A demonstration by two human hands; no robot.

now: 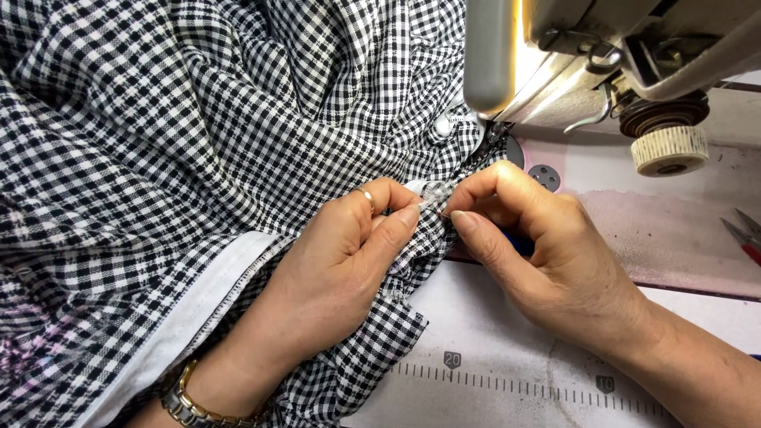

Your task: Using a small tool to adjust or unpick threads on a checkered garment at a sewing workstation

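Both hands pinch a small clear button [434,192] on black & white checked fabric [238,119], just in front of sewing machine [571,55]. Left hand [341,269] w/ ring & gold watch [186,400]; right hand [539,254] opposite, fingertips nearly touching. Red-handled snips [745,236] at table's far right edge.

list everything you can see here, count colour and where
checked cloth: one, black and white, heaped over the left and middle, with a white stitched band at lower left
clear button: one, see-through, pinched between both hands' fingertips at the cloth edge
white button: one, on the cloth near the needle area
sewing machine: one, cream and grey, top right
thread wheel: one, cream, ridged, right of the machine
table: one, pale, with a ruler strip along the bottom
scissors: one, red-handled, right edge, mostly cut off
left hand: ring, gold watch, pinching cloth
right hand: pinching beside it
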